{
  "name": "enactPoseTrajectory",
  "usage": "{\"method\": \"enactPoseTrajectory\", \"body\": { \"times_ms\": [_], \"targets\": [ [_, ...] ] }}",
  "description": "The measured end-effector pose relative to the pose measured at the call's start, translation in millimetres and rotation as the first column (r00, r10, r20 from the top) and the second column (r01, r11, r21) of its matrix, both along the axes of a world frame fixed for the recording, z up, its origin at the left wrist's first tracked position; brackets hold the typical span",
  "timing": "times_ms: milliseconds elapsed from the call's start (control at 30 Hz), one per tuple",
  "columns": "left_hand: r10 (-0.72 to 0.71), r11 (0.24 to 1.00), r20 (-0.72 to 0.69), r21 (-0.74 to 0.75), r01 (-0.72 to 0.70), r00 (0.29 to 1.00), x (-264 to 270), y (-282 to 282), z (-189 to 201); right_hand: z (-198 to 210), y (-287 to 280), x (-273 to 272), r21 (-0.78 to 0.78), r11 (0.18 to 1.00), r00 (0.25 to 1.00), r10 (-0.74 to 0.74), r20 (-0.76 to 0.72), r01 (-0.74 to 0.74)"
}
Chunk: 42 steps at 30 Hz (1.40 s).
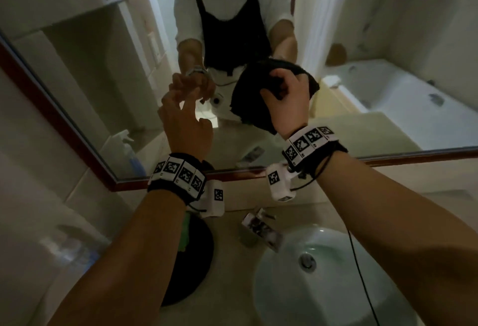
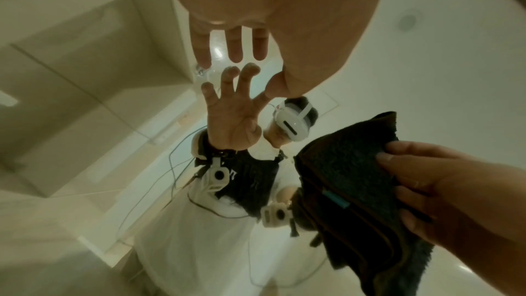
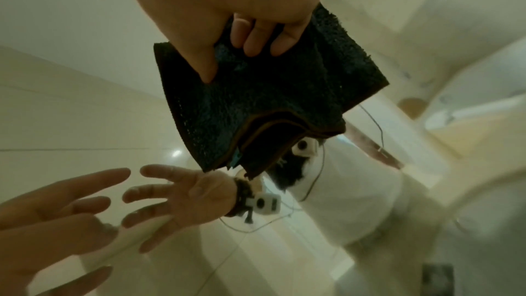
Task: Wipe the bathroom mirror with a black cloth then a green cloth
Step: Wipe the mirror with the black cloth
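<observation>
Mirror point(image 1: 108, 72): black cloth point(image 1: 248, 103) at the glass; first pass under way.
Right hand point(image 1: 287, 98): I grip it.
Left hand point(image 1: 186, 118): fingers spread, empty.
Green cloth point(image 1: 184, 232): unused, near left.

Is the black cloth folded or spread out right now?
Folded: the black cloth shows stacked hemmed edges, layered, pinched by the right hand.

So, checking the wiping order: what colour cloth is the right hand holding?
Black cloth, held by the right hand; the right wrist view shows it best.
</observation>
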<state>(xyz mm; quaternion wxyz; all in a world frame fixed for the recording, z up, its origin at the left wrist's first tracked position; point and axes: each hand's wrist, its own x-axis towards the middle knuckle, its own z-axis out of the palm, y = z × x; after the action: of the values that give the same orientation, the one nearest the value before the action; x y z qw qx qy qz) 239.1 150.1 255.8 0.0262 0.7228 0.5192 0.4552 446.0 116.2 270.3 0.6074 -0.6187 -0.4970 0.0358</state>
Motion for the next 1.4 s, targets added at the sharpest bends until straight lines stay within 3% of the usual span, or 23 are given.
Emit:
{"method": "enactPoseTrajectory", "body": {
  "times_ms": [300,633,867,1133,1400],
  "targets": [
    [0.012,0.997,-0.021,0.081,-0.010,1.000,69.2,-14.8,44.5,53.6,-22.5,100.2,0.037,0.991,0.944,-0.132,0.303,0.126],
    [0.081,0.975,-0.004,0.208,-0.078,0.997,184.0,-43.8,66.4,84.2,-64.0,241.0,0.075,0.984,0.940,-0.177,0.291,0.162],
    [0.127,0.983,0.032,0.126,-0.130,0.991,240.2,-61.4,77.2,84.2,-89.7,320.5,0.091,0.980,0.947,-0.197,0.256,0.179],
    [0.176,0.975,-0.023,0.139,-0.171,0.984,246.3,-64.3,74.5,68.7,-84.9,314.5,0.106,0.967,0.929,-0.251,0.271,0.230],
    [0.180,0.967,0.008,0.180,-0.179,0.984,247.5,-63.0,73.1,11.3,-77.5,276.2,-0.014,0.983,0.861,-0.153,0.485,0.183]
  ]
}}
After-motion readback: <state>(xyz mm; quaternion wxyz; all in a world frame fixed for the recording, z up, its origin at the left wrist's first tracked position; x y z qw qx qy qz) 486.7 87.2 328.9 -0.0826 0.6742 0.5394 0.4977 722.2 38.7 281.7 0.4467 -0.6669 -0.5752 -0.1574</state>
